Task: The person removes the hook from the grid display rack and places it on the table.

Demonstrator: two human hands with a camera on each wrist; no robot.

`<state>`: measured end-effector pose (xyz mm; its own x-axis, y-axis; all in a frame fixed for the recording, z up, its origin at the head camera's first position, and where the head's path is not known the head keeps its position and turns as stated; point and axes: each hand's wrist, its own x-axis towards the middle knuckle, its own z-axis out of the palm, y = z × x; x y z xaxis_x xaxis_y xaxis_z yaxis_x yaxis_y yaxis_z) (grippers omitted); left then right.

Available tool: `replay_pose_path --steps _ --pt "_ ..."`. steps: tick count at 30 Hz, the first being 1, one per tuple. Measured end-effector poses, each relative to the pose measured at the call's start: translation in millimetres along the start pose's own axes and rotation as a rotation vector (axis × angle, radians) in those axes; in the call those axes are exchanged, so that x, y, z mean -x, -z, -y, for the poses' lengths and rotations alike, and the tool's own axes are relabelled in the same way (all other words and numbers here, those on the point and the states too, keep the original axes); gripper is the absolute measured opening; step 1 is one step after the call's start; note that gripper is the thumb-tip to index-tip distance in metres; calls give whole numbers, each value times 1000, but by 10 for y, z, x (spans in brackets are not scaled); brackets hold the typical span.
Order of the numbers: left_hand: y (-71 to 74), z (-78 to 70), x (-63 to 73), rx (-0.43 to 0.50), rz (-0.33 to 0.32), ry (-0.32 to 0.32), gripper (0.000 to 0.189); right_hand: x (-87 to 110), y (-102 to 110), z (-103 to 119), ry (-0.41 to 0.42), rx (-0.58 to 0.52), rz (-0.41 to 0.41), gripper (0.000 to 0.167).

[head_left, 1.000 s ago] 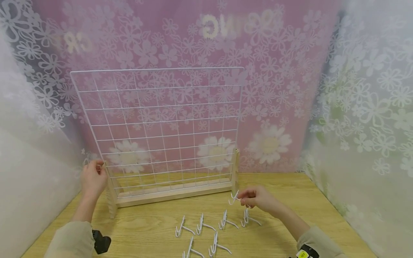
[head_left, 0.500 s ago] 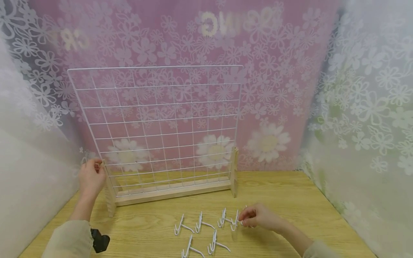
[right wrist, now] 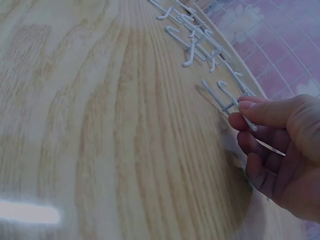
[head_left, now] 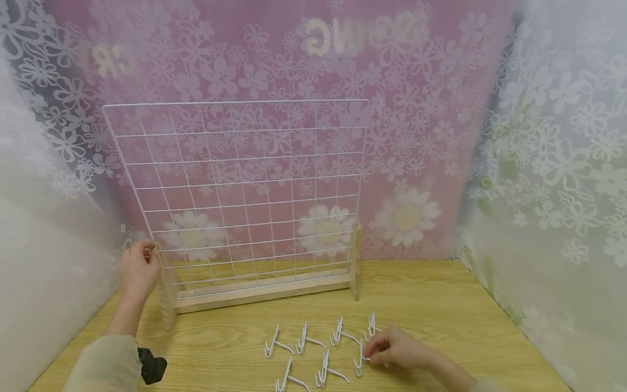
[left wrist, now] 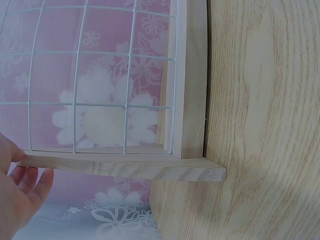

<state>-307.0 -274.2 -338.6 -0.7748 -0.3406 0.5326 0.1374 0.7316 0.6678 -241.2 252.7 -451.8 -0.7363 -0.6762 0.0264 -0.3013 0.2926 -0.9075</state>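
Note:
A white wire grid panel [head_left: 242, 182] stands upright in a wooden stand [head_left: 264, 294] on the table. My left hand [head_left: 139, 272] grips the stand's left wooden post [head_left: 168, 296] near its top; in the left wrist view thumb and fingers lie on opposite sides of the post [left wrist: 130, 169]. Between thumb and index finger my right hand [head_left: 399, 349] pinches a white wire hook [head_left: 360, 360], close over the table at the right end of the nearer row of hooks. The right wrist view shows the pinched hook [right wrist: 227, 106] by its straight prong, other fingers loosely curled.
Several like white hooks lie in two rows: a far row with one hook [head_left: 302, 340] near its middle, and a nearer row with another hook [head_left: 325, 370]. Pink flowered curtain [head_left: 416, 163] hangs behind; pale flowered sheets [head_left: 563, 218] close both sides of the wooden table [head_left: 441, 305].
My right hand has moved down toward the front with its hook, from above the far row to the right end of the nearer row. The left hand stays on the post.

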Motion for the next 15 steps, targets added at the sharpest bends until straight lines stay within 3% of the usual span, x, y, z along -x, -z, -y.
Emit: replay_pose_path --steps 15 --pt "-16 20 -13 -30 -17 -21 24 -20 -30 -19 -2 -11 10 15"
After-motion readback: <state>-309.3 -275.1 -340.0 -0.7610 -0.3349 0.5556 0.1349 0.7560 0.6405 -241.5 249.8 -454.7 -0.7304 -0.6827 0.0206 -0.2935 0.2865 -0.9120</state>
